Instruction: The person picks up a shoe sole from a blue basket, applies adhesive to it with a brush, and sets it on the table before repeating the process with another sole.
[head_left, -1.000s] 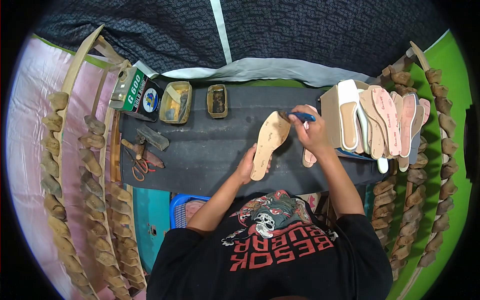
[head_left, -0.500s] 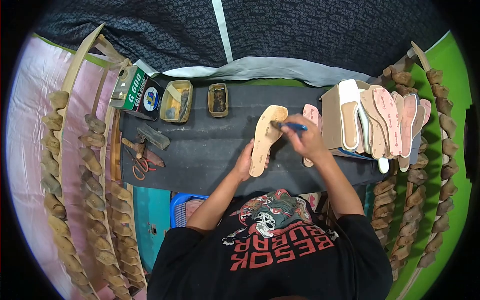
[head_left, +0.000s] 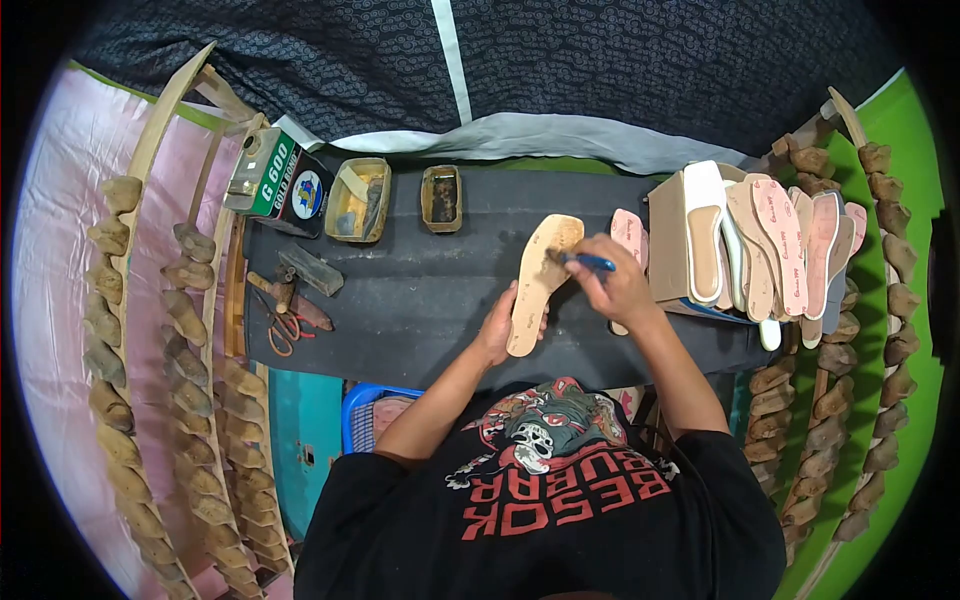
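A tan insole (head_left: 535, 285) is raised over the dark work table, its wide end pointing away from me. My left hand (head_left: 500, 325) grips it by the narrower lower half, fingers wrapped round its edges. In my right hand (head_left: 612, 280) is a blue-handled brush (head_left: 592, 262), its dark tip against the wide part of the insole, where the surface looks stained brown. Small marks show on the insole's face. Just behind my right hand, pink insoles (head_left: 628, 232) lie on the table.
A box (head_left: 668, 240) packed with insoles (head_left: 775, 235) stands at the right. Further left are two yellowish trays (head_left: 358, 200) (head_left: 441, 200), a G 600 can (head_left: 278, 180), scissors (head_left: 283, 335) and a hammer (head_left: 284, 285). Racks of shoe lasts (head_left: 120, 445) flank the table (head_left: 400, 300).
The brush tip has shifted slightly on the wide part of the insole. The whole view has moved a little, with the table items appearing slightly further right.
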